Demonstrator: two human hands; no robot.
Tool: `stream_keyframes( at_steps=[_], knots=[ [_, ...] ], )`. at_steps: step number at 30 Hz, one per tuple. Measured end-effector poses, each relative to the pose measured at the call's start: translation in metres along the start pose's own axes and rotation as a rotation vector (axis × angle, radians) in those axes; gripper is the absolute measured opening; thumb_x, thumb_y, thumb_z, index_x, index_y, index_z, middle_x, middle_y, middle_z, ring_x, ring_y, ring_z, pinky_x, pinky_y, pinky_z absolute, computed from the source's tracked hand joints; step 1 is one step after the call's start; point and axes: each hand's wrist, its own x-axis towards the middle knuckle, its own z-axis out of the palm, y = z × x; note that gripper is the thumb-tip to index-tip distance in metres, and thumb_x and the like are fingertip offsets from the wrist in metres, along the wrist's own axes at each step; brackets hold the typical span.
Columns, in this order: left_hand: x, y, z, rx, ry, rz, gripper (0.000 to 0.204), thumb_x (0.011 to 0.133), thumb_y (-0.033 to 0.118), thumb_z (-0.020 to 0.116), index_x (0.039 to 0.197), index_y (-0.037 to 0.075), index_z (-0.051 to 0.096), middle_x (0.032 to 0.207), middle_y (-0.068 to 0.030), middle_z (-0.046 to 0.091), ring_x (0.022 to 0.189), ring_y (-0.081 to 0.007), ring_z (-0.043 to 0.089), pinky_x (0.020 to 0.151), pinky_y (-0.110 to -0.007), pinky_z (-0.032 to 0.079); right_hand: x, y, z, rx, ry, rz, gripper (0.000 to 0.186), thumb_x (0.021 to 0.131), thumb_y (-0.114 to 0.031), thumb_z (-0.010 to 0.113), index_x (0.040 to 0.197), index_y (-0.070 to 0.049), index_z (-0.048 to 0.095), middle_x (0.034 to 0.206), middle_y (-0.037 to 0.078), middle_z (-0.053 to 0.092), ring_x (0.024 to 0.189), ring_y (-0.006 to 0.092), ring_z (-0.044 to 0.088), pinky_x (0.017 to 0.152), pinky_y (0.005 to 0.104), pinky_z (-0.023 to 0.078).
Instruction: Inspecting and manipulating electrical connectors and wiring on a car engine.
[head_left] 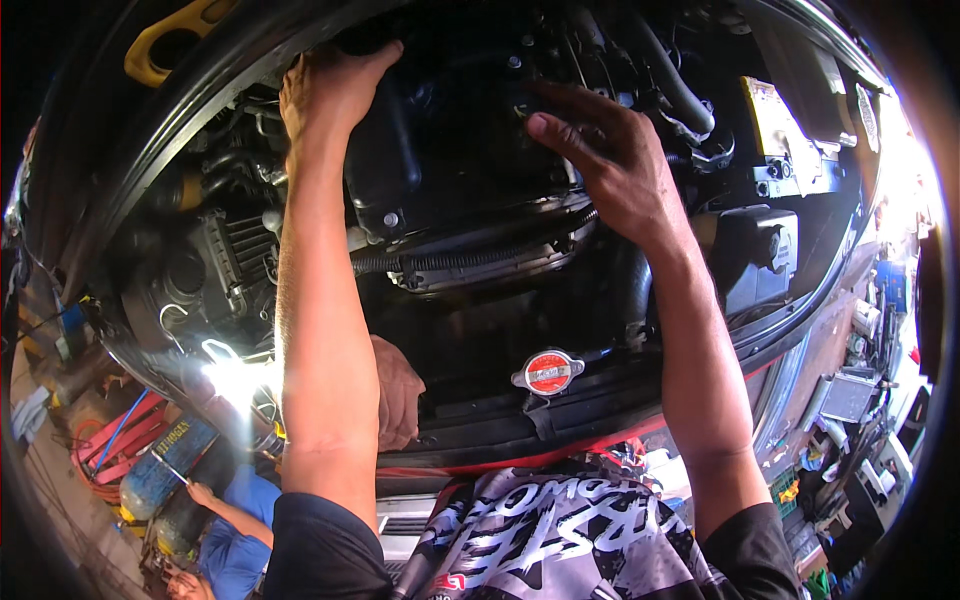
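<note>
A black engine cover [460, 150] with visible bolts lies between my two hands in the engine bay. My left hand [330, 85] is at its far left corner; the thumb stretches over the top while the other fingers bend out of sight around the edge. Over the right side of the cover, my right hand [610, 160] has its fingers stretched out and its thumb apart, with nothing in them. Below the cover runs a ribbed black hose [440, 262]. Another person's closed hand [398, 395] shows beside my left forearm; what it holds is hidden.
A red-and-silver radiator cap [548, 372] sits near the front edge. A bright work lamp [235, 378] shines at the left. Right of my arm is a grey reservoir [755, 255]. A person in blue [240, 540] is low on the left, near a gas cylinder [165, 465].
</note>
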Motion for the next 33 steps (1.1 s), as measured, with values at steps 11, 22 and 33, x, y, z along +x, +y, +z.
stream_keyframes(
  at_steps=[11, 22, 33],
  knots=[
    [-0.012, 0.016, 0.006, -0.109, -0.003, -0.028, 0.11, 0.08, 0.061, 0.087, 0.154, -0.01, 0.047, 0.155, -0.0336, 0.053, 0.146, -0.0447, 0.051, 0.121, -0.045, 0.041, 0.001, 0.006, 0.0, -0.013, 0.022, -0.04, 0.065, 0.101, -0.058, 0.069, 0.138, -0.004, 0.071, 0.129, 0.024, 0.075, 0.117, 0.038, 0.074, 0.102, 0.0474, 0.057],
    [0.0, -0.003, 0.013, 0.024, 0.064, 0.006, 0.097, 0.081, 0.072, 0.079, 0.133, -0.009, 0.07, 0.137, -0.0337, 0.068, 0.133, -0.045, 0.064, 0.111, -0.045, 0.05, 0.004, 0.005, -0.007, -0.048, -0.004, -0.076, 0.062, 0.1, -0.057, 0.07, 0.135, -0.006, 0.075, 0.128, 0.022, 0.076, 0.113, 0.0378, 0.075, 0.1, 0.0466, 0.058],
    [-0.016, 0.029, 0.013, -0.005, -0.035, -0.111, 0.09, 0.087, 0.072, 0.074, 0.134, -0.005, 0.07, 0.131, -0.0352, 0.07, 0.129, -0.0453, 0.066, 0.109, -0.044, 0.05, 0.006, 0.012, -0.012, -0.068, -0.018, -0.053, 0.066, 0.099, -0.059, 0.071, 0.139, -0.006, 0.072, 0.131, 0.023, 0.075, 0.121, 0.0404, 0.072, 0.106, 0.0474, 0.054]
  ],
)
